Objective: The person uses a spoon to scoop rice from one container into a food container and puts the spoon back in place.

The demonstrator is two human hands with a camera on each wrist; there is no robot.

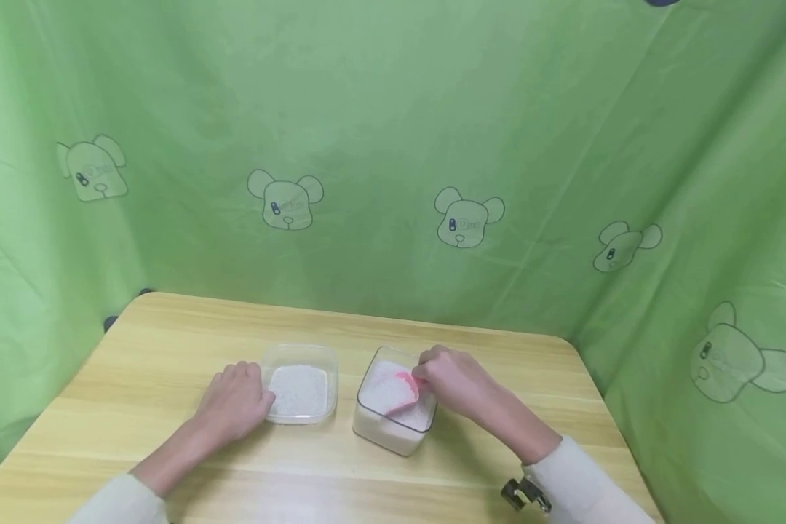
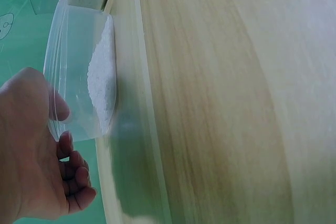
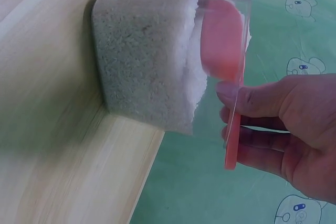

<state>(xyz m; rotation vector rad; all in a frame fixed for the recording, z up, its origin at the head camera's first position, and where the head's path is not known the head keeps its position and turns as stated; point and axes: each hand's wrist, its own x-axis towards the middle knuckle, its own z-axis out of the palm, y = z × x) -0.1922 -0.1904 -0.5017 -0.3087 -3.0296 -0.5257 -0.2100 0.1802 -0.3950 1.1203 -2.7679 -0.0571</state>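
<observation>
A clear shallow container (image 1: pixel 300 393) (image 2: pixel 79 77) with white grains stands on the left. My left hand (image 1: pixel 236 400) (image 2: pixel 31 150) grips its left rim, the thumb over the edge and the fingers curled outside. To its right stands a taller clear container (image 1: pixel 388 431) (image 3: pixel 142 56), nearly full of rice. A pink scoop (image 1: pixel 406 397) (image 3: pixel 223 40) lies tilted at the rice surface inside its rim. My right hand (image 1: pixel 455 378) (image 3: pixel 294 124) pinches the scoop's handle between thumb and fingers at the right rim. Whether the scoop holds rice, I cannot tell.
Both containers stand on a light wooden table (image 1: pixel 288 473). A green curtain (image 1: pixel 380 109) with bear-face prints hangs behind the table and at both sides. A dark clip-like object (image 1: pixel 525 495) is beside the right sleeve.
</observation>
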